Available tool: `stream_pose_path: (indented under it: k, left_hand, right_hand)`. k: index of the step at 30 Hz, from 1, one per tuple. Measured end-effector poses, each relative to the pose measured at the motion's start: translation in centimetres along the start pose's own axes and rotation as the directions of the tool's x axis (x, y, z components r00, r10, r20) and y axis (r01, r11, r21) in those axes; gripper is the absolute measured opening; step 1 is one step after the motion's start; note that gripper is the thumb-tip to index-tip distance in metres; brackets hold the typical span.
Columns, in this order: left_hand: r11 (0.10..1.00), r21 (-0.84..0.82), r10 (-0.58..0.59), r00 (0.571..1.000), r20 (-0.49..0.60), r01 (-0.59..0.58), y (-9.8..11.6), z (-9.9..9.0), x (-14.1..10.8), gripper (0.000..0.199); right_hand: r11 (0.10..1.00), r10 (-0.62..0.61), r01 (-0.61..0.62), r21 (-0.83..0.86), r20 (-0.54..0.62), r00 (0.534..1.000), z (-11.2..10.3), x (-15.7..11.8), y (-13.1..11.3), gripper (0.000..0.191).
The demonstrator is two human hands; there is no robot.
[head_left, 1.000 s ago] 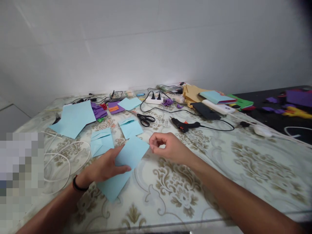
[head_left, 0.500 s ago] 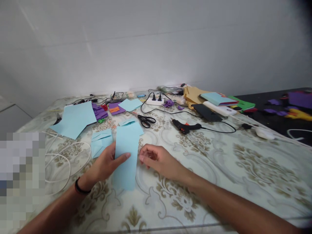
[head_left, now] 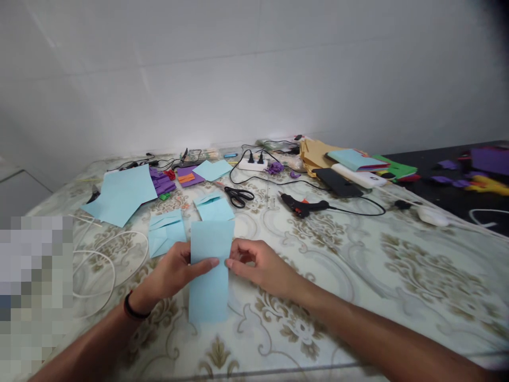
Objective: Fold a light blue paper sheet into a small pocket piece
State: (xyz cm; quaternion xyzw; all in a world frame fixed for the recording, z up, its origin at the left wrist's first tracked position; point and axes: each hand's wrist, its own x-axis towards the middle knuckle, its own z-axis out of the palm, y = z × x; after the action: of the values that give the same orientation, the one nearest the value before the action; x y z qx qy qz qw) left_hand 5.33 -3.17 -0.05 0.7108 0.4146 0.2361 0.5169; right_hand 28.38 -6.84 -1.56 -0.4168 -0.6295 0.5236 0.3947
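Note:
A long light blue strip of paper (head_left: 210, 297) is held upright in front of me. My left hand (head_left: 177, 270) grips its left edge, thumb across the front and fingers behind. At the right edge, my right hand (head_left: 254, 262) pinches the paper between thumb and curled fingers. Just beyond the strip lies a folded light blue paper piece (head_left: 214, 207), and a second folded blue piece (head_left: 167, 232) lies left of it, behind my left hand. Black-handled scissors (head_left: 238, 197) rest farther back.
A black glue gun (head_left: 302, 204) with a cord lies right of centre. Large blue paper (head_left: 127, 196) and purple strips (head_left: 161, 182) are at the back left. A white power strip (head_left: 253, 165), a dark phone (head_left: 338, 183) and white cable loops (head_left: 113, 265) are also on the patterned tablecloth.
The blue strip has come down and nearer to me, uncovering more of the folded piece behind it. My right hand has closed on its right edge.

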Motion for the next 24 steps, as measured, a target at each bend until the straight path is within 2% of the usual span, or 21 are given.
stream_pose_path:
  k: [8,14,18,21,24]
  left_hand:
    - [0.997,0.031,0.064,0.998,0.020,-0.064,0.0,0.2,-0.3,0.031]
    - [0.997,0.039,0.069,0.994,-0.083,-0.066,0.0,0.2,0.2,0.030]
    - [0.997,-0.003,0.082,0.994,-0.070,-0.083,0.2,0.3,0.1,0.025]
    - [0.996,-0.001,0.092,0.994,-0.052,-0.093,0.3,-0.2,0.1,0.024]
    - [0.996,0.021,0.088,0.992,-0.093,-0.087,0.3,-0.9,0.2,0.031]
  right_hand:
    - [1.000,-0.022,0.022,0.003,-0.083,0.996,-0.5,0.0,-0.9,0.022]
    - [1.000,-0.027,0.027,-0.003,-0.083,0.996,-0.9,0.2,-0.8,0.019]
    - [0.999,-0.043,0.043,-0.008,-0.082,0.996,-0.9,0.1,-0.5,0.015]
    - [0.999,-0.041,0.040,-0.013,-0.087,0.995,-1.2,0.2,-0.5,0.014]
    - [0.999,-0.036,0.034,-0.026,-0.081,0.996,-1.5,0.4,-0.3,0.014]
